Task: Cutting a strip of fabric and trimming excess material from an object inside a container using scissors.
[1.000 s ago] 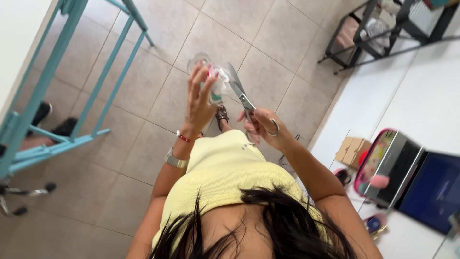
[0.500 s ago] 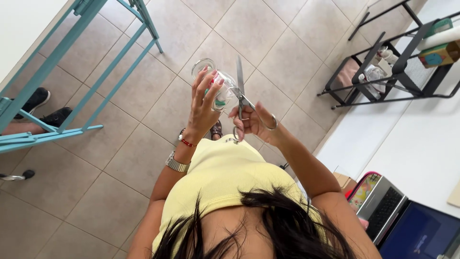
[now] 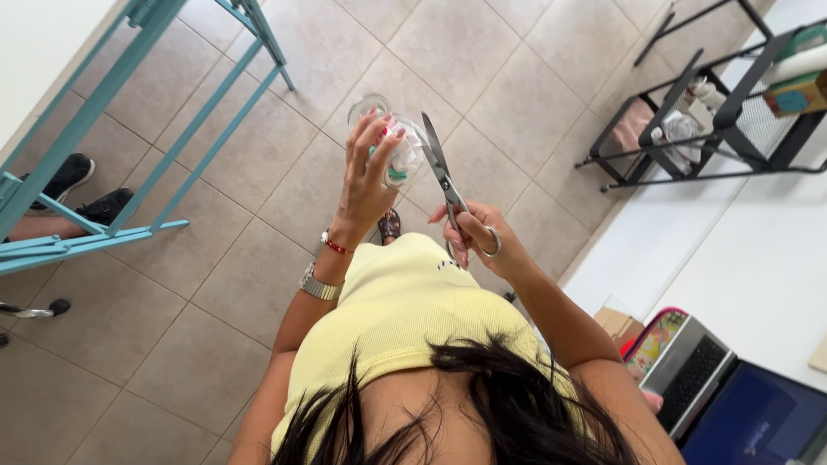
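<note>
A tiled room with painted metal furniture, seen from above.

Large beige floor tiles [image 3: 482,52] run across the room in even daylight. A turquoise metal frame [image 3: 129,129] stands at the left beside a white surface [image 3: 34,60]. A black wire rack [image 3: 715,129] sits at the upper right, by a white table [image 3: 758,267] whose lower right corner carries an open laptop [image 3: 741,405].

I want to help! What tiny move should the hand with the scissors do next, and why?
Probably tip the scissors a little toward the clear jar. The right hand holds their blades closed, right beside the jar that the left hand grips, apparently not cutting anything yet.
</note>
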